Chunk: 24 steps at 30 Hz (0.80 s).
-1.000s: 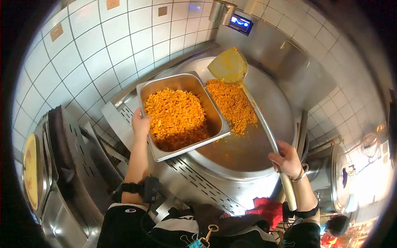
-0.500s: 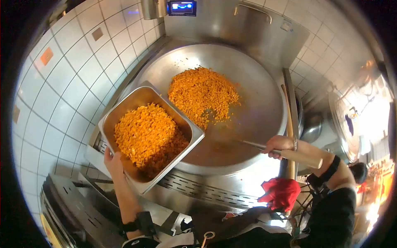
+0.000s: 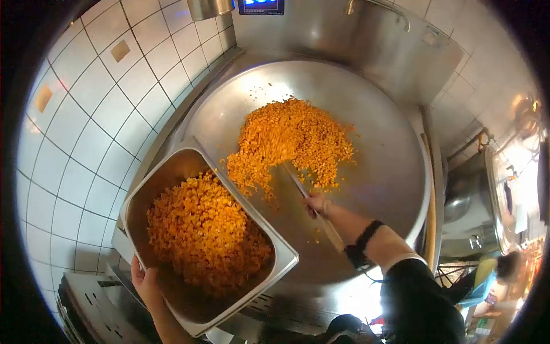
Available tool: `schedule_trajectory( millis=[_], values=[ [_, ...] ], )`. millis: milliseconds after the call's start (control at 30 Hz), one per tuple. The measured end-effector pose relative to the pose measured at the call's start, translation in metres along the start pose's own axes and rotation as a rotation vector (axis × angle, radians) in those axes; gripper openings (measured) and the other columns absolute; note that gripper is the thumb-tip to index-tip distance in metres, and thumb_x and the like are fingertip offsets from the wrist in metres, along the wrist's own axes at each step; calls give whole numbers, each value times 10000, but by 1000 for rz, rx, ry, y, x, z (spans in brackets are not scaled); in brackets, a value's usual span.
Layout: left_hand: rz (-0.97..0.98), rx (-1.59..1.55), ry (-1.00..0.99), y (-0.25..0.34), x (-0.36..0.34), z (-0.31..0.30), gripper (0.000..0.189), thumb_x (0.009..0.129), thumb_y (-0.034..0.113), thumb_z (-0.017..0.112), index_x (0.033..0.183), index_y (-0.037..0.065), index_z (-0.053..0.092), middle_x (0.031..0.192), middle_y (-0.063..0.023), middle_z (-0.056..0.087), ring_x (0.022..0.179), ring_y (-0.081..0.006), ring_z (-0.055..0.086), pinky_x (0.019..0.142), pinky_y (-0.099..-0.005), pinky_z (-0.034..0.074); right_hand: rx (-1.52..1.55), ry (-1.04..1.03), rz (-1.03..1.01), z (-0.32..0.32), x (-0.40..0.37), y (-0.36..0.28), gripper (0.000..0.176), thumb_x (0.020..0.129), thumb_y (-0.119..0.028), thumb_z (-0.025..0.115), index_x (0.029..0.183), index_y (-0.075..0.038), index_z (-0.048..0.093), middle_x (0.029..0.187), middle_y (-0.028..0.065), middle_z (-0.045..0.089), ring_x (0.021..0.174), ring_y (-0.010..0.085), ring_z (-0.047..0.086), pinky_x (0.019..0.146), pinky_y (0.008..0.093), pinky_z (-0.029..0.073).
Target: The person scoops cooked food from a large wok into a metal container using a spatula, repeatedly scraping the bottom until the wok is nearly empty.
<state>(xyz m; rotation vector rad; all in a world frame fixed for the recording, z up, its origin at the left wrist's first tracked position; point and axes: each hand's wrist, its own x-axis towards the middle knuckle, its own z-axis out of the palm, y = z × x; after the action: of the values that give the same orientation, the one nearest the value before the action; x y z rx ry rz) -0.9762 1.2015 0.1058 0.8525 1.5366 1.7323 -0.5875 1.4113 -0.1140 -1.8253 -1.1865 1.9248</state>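
Note:
My left hand (image 3: 148, 286) grips the near left rim of a deep rectangular steel food pan (image 3: 286, 258), which is tilted over the edge of a large steel wok (image 3: 381, 183). Small orange food pieces (image 3: 200, 229) fill much of the pan. A pile of similar orange pieces (image 3: 321, 137) lies in the far part of the wok. My right hand (image 3: 316, 206) is closed around a long-handled wok tool (image 3: 297, 180) with a metal shaft and a pale wooden grip. The tool's head is at the near side of the pile, hidden by blurred pieces.
White tiles (image 3: 103, 120) line the wall on the left. A faucet (image 3: 381, 7) and a lit display (image 3: 261, 6) are on the back panel. On the right, a long wooden handle (image 3: 431, 229) lies along the wok's edge, beside a large steel pot (image 3: 472, 195).
My right hand has moved left and forward, taking the tool from the near right of the wok into the pile. The pan appears larger and lower in view, still in my left hand.

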Motion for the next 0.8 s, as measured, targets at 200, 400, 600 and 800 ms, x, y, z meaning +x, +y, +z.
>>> schedule_trajectory(
  millis=[200, 400, 600, 800],
  values=[
    [-23, 53, 2, -1, 1, -7, 432, 689, -50, 459, 1121, -43, 436, 970, -75, 546, 811, -125, 538, 702, -217, 428, 7, 138, -170, -3, -9, -49, 248, 784, -148, 507, 926, 54, 476, 517, 92, 444, 395, 183, 433, 355, 342, 366],
    [24, 48, 28, -11, 4, -13, 455, 667, -52, 455, 1121, -33, 438, 927, -65, 550, 739, -103, 533, 610, -202, 428, -164, 145, -153, -24, -72, -19, 222, 763, -193, 565, 824, 4, 482, 509, 52, 459, 383, 117, 444, 339, 286, 373],
    [29, 20, 56, -19, 6, -18, 446, 670, -47, 453, 1116, -43, 434, 857, -51, 548, 623, -87, 501, 497, -198, 388, -101, 100, -179, -31, -181, -17, 155, 762, -152, 576, 749, -28, 484, 509, 23, 447, 377, 82, 433, 319, 239, 374],
    [-14, 168, 102, -9, 5, -6, 464, 677, -12, 471, 1135, -59, 416, 890, -105, 550, 696, -122, 522, 563, -229, 420, -101, 49, -190, -31, -277, -44, 126, 770, -113, 553, 730, -24, 473, 539, 19, 441, 388, 74, 420, 315, 229, 361]
  ],
)
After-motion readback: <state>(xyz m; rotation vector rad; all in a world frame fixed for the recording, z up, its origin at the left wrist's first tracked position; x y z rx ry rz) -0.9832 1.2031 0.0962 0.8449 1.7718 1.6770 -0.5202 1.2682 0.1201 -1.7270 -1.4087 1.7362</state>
